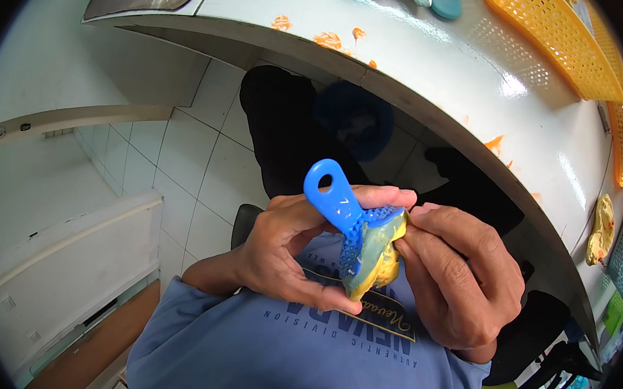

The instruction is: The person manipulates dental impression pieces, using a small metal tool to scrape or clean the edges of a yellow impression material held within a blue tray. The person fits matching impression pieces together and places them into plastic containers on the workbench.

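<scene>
In front of my chest I hold a blue perforated dental impression tray (335, 200) with its looped handle pointing up. Grey-green and yellow impression material (375, 254) fills the tray and bulges out on its right side. My left hand (274, 244) grips the tray from the left, with the thumb at its lower end and the fingers behind its top. The thumb and fingers of my right hand (466, 272) are pinched at the material's upper right edge. Whatever lies between those fingertips is mostly hidden.
A curved white worktop (425, 53) with orange smears (328, 40) runs ahead and to the right. It bears yellow perforated baskets (558, 42), a yellow lump (601, 230) and a teal-handled item (446, 0). A blue bin (354, 121) stands beneath; white drawers (73, 242) are at left.
</scene>
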Action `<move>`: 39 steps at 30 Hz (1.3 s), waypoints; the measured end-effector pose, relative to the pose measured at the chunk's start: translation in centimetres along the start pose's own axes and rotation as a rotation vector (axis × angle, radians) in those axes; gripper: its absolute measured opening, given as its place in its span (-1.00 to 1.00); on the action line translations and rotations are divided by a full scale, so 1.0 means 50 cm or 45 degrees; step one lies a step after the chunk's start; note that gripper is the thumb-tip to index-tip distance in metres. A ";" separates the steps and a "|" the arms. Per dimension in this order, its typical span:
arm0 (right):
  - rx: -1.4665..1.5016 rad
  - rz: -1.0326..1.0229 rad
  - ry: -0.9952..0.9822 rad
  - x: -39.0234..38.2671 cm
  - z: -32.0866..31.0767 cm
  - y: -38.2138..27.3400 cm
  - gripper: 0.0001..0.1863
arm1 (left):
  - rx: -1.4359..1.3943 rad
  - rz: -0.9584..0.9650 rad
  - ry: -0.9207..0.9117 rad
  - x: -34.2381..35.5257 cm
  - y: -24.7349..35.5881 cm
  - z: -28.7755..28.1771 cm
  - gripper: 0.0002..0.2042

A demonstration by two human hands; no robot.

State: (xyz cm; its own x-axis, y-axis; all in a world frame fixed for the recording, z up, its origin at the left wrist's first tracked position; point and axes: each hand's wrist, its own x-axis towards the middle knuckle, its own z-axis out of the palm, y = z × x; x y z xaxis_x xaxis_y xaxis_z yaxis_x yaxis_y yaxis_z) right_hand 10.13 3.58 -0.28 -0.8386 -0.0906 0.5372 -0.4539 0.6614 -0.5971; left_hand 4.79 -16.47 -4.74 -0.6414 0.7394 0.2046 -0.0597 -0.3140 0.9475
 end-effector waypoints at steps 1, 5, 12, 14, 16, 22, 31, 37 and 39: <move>-0.016 -0.019 0.008 -0.001 0.002 0.000 -0.74 | -0.006 0.005 -0.003 0.000 0.001 -0.001 -0.03; 0.063 -0.037 -0.006 -0.008 -0.005 0.023 -0.75 | -0.059 -0.065 -0.019 0.005 0.002 0.005 0.00; 0.128 0.118 0.031 -0.019 -0.015 0.017 -0.78 | -0.213 -0.154 0.019 0.009 0.008 0.023 0.03; 0.105 0.086 0.011 -0.019 -0.016 0.020 -0.77 | -0.190 -0.163 -0.013 0.010 0.008 0.018 0.03; 0.078 -0.003 0.018 -0.020 -0.016 0.024 -0.70 | -0.167 -0.174 -0.049 0.010 0.011 0.016 0.03; -0.008 -0.168 -0.077 -0.019 -0.026 0.034 -0.67 | -0.230 -0.252 -0.065 0.008 0.011 0.022 0.00; -0.184 -0.345 -0.082 -0.023 -0.035 0.040 -0.73 | -0.269 -0.311 -0.088 0.016 0.011 0.026 0.02; -0.271 -0.402 -0.101 -0.029 -0.041 0.043 -0.72 | -0.265 -0.304 -0.127 0.024 0.012 0.032 0.03; -0.142 -0.304 -0.047 -0.031 -0.040 0.047 -0.72 | -0.453 -0.377 -0.048 0.027 0.014 0.041 0.00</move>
State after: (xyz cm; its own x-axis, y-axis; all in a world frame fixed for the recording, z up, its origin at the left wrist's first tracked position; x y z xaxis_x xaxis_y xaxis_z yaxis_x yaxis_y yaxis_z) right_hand 10.98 6.76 -1.33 -0.7231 -0.2794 0.6318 -0.6058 0.6960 -0.3855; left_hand 5.46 -14.48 -3.33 -0.5292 0.8472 -0.0472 -0.4994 -0.2659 0.8246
